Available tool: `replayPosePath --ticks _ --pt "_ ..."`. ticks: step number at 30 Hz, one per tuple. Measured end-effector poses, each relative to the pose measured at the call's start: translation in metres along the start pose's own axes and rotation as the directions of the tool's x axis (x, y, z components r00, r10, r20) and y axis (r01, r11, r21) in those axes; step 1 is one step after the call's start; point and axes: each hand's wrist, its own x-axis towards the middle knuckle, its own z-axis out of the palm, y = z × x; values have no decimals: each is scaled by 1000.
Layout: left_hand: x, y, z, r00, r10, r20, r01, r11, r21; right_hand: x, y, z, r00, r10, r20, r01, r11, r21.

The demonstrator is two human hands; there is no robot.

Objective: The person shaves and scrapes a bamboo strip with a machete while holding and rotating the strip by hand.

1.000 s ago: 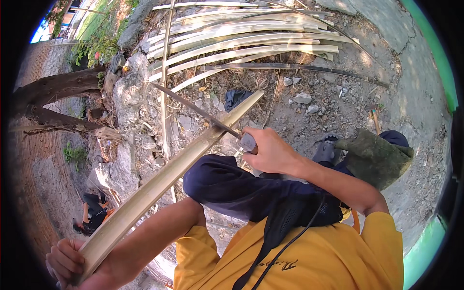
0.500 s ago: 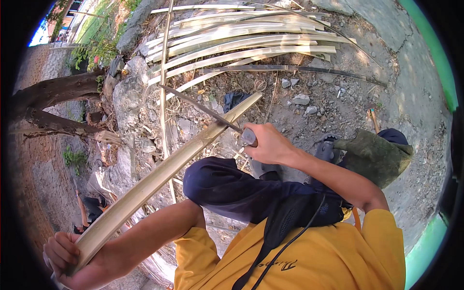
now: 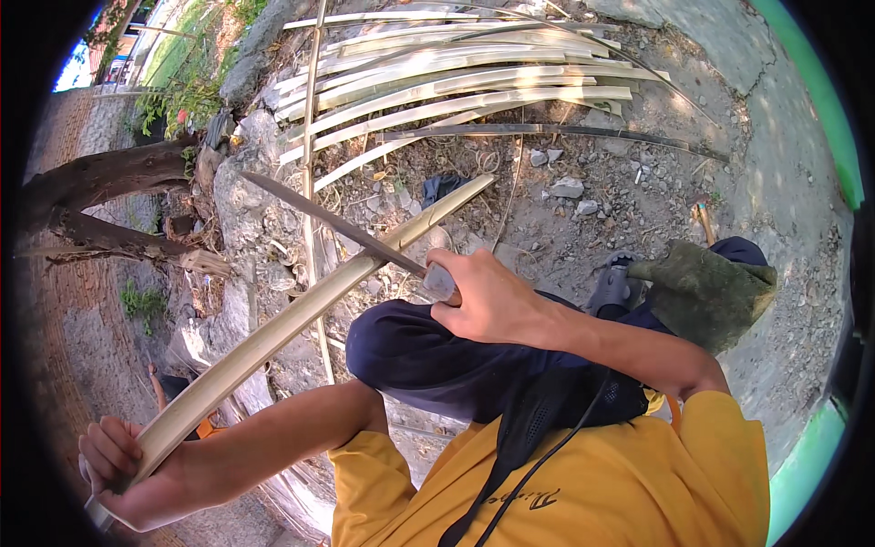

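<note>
Head view, the only one:

Left hand (image 3: 123,465) is low at the left edge, fingers (image 3: 111,444) wrapped tight around the near end of a long split bamboo strip (image 3: 273,333). The strip runs diagonally up and right, far tip near a dark rag (image 3: 440,187) on the ground.

Right hand (image 3: 488,296) is fisted closed on the handle of a long knife (image 3: 333,223). The blade points up-left and crosses the strip about midway, edge touching or just into the strip's top edge; can't tell how deep.

The person's knee in dark trousers (image 3: 410,356) sits right below the crossing point. Yellow shirt (image 3: 583,483) at the bottom.

Background: pile of pale bamboo slats (image 3: 456,77) at the top, one dark slat (image 3: 547,132) in front of it, tree trunk (image 3: 100,182) on the left, loose stones (image 3: 567,187) on the dirt, olive cloth (image 3: 706,292) and a sandal (image 3: 612,284) on the right.

Risks, as I judge them:
- Blade slips off the strip's curved skin and travels toward the knee or down toward the left forearm, which lies in line with the strip.
- Strip is held at one end only, with the far tip apparently loose, so it can flex or twist under the blade and make the cut wander.
- If the bamboo splits suddenly, resistance drops and the knife overshoots.
- Split edges are sharp against the bare left palm.
</note>
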Motion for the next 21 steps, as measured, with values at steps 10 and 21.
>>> replayPosePath --ticks 10,21 --pt "4 3 -2 998 -46 40 49 995 -85 3 21 -17 984 179 5 -177 977 -119" --pt "-1 4 -2 1000 0 16 1 1000 -27 3 58 -16 990 121 -67 -131 974 -183"
